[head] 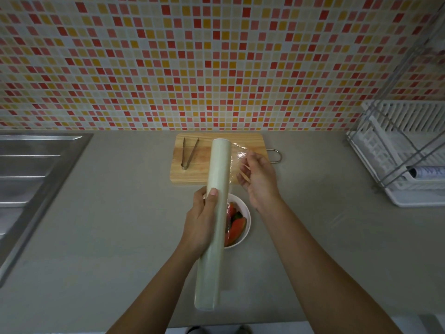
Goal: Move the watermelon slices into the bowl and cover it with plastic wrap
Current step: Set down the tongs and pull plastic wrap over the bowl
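Left hand (202,220): curled round the middle of the plastic wrap roll (218,169), thumb on top.
Roll axis: runs from near the body out toward the wall, held above the surface.
Right hand (258,179): fingers pinch the loose film (237,153), just right of the roll's far end.
Key relation: the bowl (249,222) sits under the roll, nearer than the pinched edge, so the sheet likely has to be drawn rightward.
Bowl contents: watermelon slices (237,225), uncovered.
Cutting board (192,172): carries only tongs (189,153).
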Demonstrator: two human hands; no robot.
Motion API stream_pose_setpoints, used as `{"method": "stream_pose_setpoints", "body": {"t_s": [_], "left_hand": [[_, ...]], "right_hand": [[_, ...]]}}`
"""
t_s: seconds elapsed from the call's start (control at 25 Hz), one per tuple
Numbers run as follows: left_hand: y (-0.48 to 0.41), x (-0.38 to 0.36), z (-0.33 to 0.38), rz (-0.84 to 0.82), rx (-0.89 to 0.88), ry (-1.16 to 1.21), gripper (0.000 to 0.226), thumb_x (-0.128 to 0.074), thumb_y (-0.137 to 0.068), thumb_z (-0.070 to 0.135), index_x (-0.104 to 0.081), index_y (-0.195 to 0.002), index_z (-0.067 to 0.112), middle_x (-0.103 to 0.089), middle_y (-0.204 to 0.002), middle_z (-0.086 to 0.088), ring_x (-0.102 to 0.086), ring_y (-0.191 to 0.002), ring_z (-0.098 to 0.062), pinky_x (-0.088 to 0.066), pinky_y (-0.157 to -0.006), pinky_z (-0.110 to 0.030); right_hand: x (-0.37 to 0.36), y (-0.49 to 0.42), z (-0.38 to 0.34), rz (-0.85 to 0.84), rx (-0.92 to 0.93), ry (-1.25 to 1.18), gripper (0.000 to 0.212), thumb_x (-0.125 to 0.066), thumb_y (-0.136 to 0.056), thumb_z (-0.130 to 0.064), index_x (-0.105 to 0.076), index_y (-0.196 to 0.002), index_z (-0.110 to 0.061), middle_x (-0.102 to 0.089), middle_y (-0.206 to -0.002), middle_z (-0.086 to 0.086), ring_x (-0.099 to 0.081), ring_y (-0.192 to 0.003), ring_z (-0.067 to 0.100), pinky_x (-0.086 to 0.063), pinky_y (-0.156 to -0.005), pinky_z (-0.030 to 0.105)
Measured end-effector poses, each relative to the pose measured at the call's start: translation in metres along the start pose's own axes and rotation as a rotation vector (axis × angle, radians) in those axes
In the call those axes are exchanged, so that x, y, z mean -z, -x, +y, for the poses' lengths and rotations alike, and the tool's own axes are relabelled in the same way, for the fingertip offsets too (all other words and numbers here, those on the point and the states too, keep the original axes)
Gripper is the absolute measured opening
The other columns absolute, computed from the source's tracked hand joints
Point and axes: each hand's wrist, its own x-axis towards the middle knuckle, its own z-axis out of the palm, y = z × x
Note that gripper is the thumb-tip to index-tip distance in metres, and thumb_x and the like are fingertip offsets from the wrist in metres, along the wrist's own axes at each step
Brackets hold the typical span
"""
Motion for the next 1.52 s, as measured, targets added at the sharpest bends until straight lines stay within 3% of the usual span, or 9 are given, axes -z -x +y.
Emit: {"method": "stream_pose_setpoints", "body": {"t_s": [0.12, 0.28, 0.48, 0.76, 0.92, 1.08, 1.2, 1.32, 1.52], "left_hand": [[0.003, -0.001, 0.001, 0.01, -0.014, -0.045, 0.038, -0.045, -0.073, 0.073, -0.045, -0.095, 0.042, -0.061, -0.095, 0.015, -0.063, -0.082, -0.003, -0.052, -0.067, -0.026], [0.003, -0.005, 0.0, 0.014, -0.063, -0.071, 0.025, -0.049, -0.079, 0.067, -0.05, -0.089, 0.044, -0.063, -0.088, 0.015, -0.06, -0.074, 0.01, -0.046, -0.061, -0.019], [-0.002, -0.009, 0.0, 0.019, -0.062, -0.103, 0.019, -0.051, -0.083, 0.061, -0.05, -0.087, 0.043, -0.063, -0.086, 0.013, -0.062, -0.073, 0.003, -0.048, -0.061, -0.021], [-0.003, -0.027, -0.011, 0.234, -0.157, -0.405, 0.04, -0.049, -0.085, 0.06, -0.055, -0.103, 0.025, -0.061, -0.095, 0.007, -0.06, -0.085, -0.012, -0.053, -0.07, -0.035], [-0.006, -0.029, -0.006, 0.228, -0.179, -0.34, 0.032, -0.047, -0.087, 0.058, -0.061, -0.087, 0.03, -0.061, -0.076, 0.013, -0.059, -0.073, -0.003, -0.048, -0.063, -0.024], [-0.017, -0.02, -0.002, 0.143, -0.07, -0.223, 0.034, -0.049, -0.089, 0.053, -0.065, -0.072, 0.029, -0.066, -0.067, 0.009, -0.06, -0.067, 0.002, -0.044, -0.059, -0.022], [-0.021, -0.018, -0.004, 0.132, -0.02, -0.201, 0.038, -0.049, -0.088, 0.054, -0.067, -0.067, 0.027, -0.066, -0.063, 0.008, -0.06, -0.06, -0.001, -0.044, -0.057, -0.024], [-0.023, -0.016, -0.006, 0.126, 0.018, -0.179, 0.042, -0.049, -0.087, 0.056, -0.065, -0.06, 0.029, -0.066, -0.06, 0.007, -0.06, -0.056, -0.003, -0.044, -0.056, -0.025], [-0.029, -0.015, -0.011, 0.11, 0.055, -0.266, 0.043, -0.048, -0.087, 0.057, -0.071, -0.076, 0.023, -0.069, -0.073, 0.001, -0.065, -0.073, -0.015, -0.053, -0.072, -0.036]], "right_hand": [[0.001, -0.002, 0.003, 0.076, 0.034, 0.042, 0.014, -0.051, -0.092, -0.03, -0.058, -0.083, -0.022, -0.056, -0.075, -0.005, -0.053, -0.066, 0.006, -0.049, -0.056, 0.021], [0.008, -0.004, 0.007, 0.103, 0.009, 0.002, 0.025, -0.043, -0.094, -0.04, -0.059, -0.089, -0.021, -0.055, -0.078, -0.004, -0.052, -0.066, 0.007, -0.048, -0.055, 0.02], [0.019, -0.004, 0.015, 0.019, -0.056, 0.064, 0.024, -0.053, -0.089, -0.041, -0.061, -0.085, -0.018, -0.052, -0.073, -0.004, -0.048, -0.059, 0.004, -0.048, -0.05, 0.015], [0.025, -0.016, 0.038, 0.216, 0.241, 0.411, 0.021, -0.04, -0.096, -0.032, -0.048, -0.082, -0.019, -0.051, -0.063, -0.006, -0.05, -0.052, 0.008, -0.045, -0.051, 0.025], [0.029, -0.03, 0.043, 0.307, 0.492, 0.574, 0.018, -0.047, -0.094, -0.026, -0.057, -0.088, -0.013, -0.053, -0.063, -0.012, -0.051, -0.056, 0.002, -0.036, -0.052, 0.009], [0.041, -0.051, 0.044, 0.227, 0.207, 0.505, 0.022, -0.046, -0.094, -0.031, -0.053, -0.085, -0.013, -0.055, -0.069, 0.004, -0.052, -0.059, 0.019, -0.044, -0.059, 0.031], [0.043, -0.051, 0.035, 0.108, -0.128, 0.21, 0.032, -0.038, -0.096, -0.041, -0.055, -0.082, -0.018, -0.049, -0.066, -0.003, -0.041, -0.05, 0.008, -0.036, -0.045, 0.021], [0.054, -0.047, 0.02, 0.146, -0.251, 0.032, 0.052, -0.025, -0.093, -0.056, -0.061, -0.084, -0.02, -0.058, -0.079, -0.002, -0.052, -0.068, 0.011, -0.042, -0.056, 0.024], [0.071, 0.001, 0.037, -0.031, -0.405, 0.434, 0.046, -0.043, -0.09, -0.053, -0.064, -0.084, -0.012, -0.068, -0.079, 0.005, -0.064, -0.068, 0.015, -0.053, -0.054, 0.023]]}}
